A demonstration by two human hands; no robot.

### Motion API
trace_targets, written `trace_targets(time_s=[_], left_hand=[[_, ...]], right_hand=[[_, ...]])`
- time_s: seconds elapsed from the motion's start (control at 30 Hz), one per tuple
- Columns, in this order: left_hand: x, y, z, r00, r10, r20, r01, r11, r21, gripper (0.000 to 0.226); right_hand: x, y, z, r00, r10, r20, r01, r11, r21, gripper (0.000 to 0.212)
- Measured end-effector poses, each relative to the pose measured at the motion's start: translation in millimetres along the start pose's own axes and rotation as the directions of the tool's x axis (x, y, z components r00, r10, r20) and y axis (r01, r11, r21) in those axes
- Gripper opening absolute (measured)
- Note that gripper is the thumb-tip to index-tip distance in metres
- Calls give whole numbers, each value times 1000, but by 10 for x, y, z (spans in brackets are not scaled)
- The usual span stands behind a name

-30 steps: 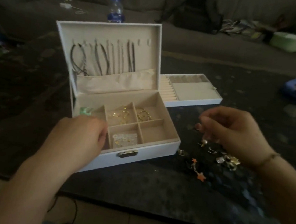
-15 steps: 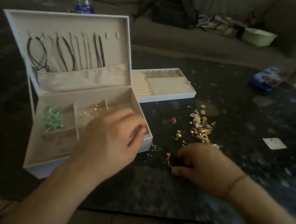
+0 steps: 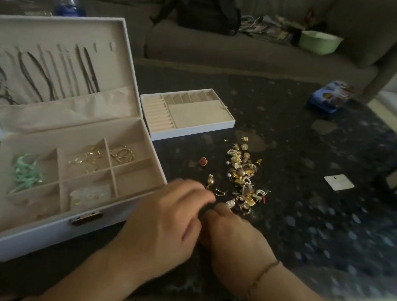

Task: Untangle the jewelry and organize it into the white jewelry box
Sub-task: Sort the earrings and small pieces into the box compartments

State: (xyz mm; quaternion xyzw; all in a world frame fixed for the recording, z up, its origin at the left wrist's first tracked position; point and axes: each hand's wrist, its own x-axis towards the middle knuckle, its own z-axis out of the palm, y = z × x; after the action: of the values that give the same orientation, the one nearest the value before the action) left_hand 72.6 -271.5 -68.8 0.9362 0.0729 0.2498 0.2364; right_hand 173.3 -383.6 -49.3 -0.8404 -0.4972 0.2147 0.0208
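Jewelry pile (image 3: 243, 177) on the dark table (image 3: 307, 223), just past my fingertips, right of the open white jewelry box (image 3: 57, 228).
My left hand (image 3: 167, 223) and right hand (image 3: 232, 239) are touching right at the pile's near end, fingers curled in together; can't tell if they're pinching anything, too blurry.

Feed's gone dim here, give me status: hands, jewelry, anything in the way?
Both hands together at the jewelry pile's near end, grip unclear. White jewelry box open, partly filled. Removable tray beside it, nothing blocking.
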Motion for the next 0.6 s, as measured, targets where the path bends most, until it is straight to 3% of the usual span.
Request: trace_targets(time_s=[0.07, 0.13, 0.27, 0.47, 0.6], left_hand=[[-58, 80, 87, 994, -19, 108, 27, 998, -64, 42], [-120, 147, 151, 973, -149, 177, 175, 974, -144, 44], [-271, 191, 291, 916, -327, 234, 367, 917, -158, 79], [-283, 49, 229, 949, -266, 168, 288, 949, -125, 69], [-270, 16, 220, 948, -273, 163, 299, 940, -162, 60]], right_hand=[[-18, -35, 8, 1000, -1, 11, 1, 998, -58, 45], [-28, -46, 4, 1000, -4, 14, 5, 997, -80, 47], [6, 35, 2, 1000, 4, -4, -4, 1000, -17, 50], [17, 63, 17, 997, -58, -47, 58, 998, 10, 33], [0, 44, -5, 998, -59, -36, 57, 997, -52, 37]])
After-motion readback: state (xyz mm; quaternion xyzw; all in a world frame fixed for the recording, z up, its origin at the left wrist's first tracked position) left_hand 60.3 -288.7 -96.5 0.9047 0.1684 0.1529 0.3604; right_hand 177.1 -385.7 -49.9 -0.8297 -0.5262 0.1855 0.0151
